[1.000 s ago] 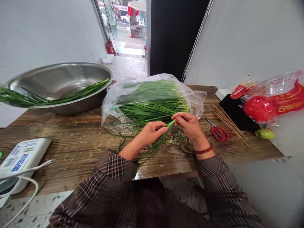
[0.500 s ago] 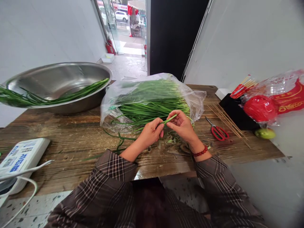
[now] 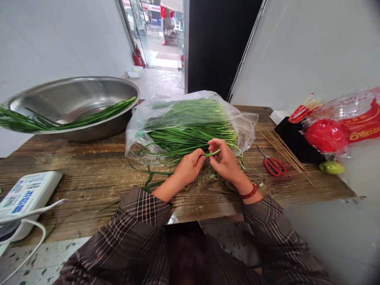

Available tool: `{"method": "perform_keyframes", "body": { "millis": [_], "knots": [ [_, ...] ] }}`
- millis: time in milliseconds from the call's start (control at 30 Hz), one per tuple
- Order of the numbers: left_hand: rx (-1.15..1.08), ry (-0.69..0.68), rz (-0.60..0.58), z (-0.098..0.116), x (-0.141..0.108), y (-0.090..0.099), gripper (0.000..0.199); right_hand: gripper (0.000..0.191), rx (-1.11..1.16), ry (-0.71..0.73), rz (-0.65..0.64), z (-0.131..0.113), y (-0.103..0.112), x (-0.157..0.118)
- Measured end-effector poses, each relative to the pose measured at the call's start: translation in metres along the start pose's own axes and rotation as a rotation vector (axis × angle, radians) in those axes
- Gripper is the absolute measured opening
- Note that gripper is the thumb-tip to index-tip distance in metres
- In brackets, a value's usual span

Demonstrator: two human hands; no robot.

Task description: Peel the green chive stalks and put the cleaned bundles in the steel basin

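While both pinch it | left hand (image 3: 190,166), right hand (image 3: 227,160) | chive stalk (image 3: 212,152) lies left-right, tip right

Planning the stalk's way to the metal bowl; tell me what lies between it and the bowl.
The chive stalk is pinched between left hand and right hand. The bagged chive bundle lies partly between it and the steel bowl.

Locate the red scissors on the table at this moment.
In the head view, the red scissors lie flat on the wooden table, to the right of the right hand, beside the wooden skewers.
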State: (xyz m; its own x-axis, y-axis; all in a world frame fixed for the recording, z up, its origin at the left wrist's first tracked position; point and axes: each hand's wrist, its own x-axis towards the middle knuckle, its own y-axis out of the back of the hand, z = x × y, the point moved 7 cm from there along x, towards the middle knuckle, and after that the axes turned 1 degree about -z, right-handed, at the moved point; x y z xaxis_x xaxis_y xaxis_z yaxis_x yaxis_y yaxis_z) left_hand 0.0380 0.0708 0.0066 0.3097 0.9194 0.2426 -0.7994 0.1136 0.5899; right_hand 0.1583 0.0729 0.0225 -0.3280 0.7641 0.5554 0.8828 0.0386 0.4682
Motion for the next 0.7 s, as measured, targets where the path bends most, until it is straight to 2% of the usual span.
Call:
{"method": "perform_keyframes", "body": {
  "millis": [100,167,233,333,400,467,600,700],
  "knots": [
    [0.019,0.0,-0.008,-0.001,0.0,0.0,0.02,0.047,-0.176,0.156,-0.002,-0.011,0.001,-0.002],
    [0.029,-0.01,-0.01,0.0,-0.001,0.002,0.019,0.047,-0.252,0.198,0.04,-0.012,0.01,-0.002],
    [0.043,-0.014,-0.004,-0.001,-0.002,0.005,0.02,0.042,-0.281,0.157,0.139,-0.006,0.026,-0.001],
    [0.101,-0.001,0.029,-0.006,-0.001,0.012,0.019,0.025,-0.213,0.046,0.301,0.004,0.05,-0.001],
    [0.162,0.022,0.058,-0.011,-0.001,0.016,0.017,0.013,-0.15,0.023,0.339,0.005,0.057,0.0],
    [0.212,0.049,0.079,-0.015,0.0,0.02,0.018,0.008,-0.112,0.033,0.261,0.001,0.054,0.002],
    [0.202,0.024,0.061,-0.015,0.001,0.022,0.021,0.01,-0.101,0.099,-0.026,-0.009,0.032,0.004],
    [0.148,-0.021,0.022,-0.011,0.002,0.019,0.026,0.021,-0.208,0.168,-0.041,-0.012,0.027,0.002]
  ]
}}
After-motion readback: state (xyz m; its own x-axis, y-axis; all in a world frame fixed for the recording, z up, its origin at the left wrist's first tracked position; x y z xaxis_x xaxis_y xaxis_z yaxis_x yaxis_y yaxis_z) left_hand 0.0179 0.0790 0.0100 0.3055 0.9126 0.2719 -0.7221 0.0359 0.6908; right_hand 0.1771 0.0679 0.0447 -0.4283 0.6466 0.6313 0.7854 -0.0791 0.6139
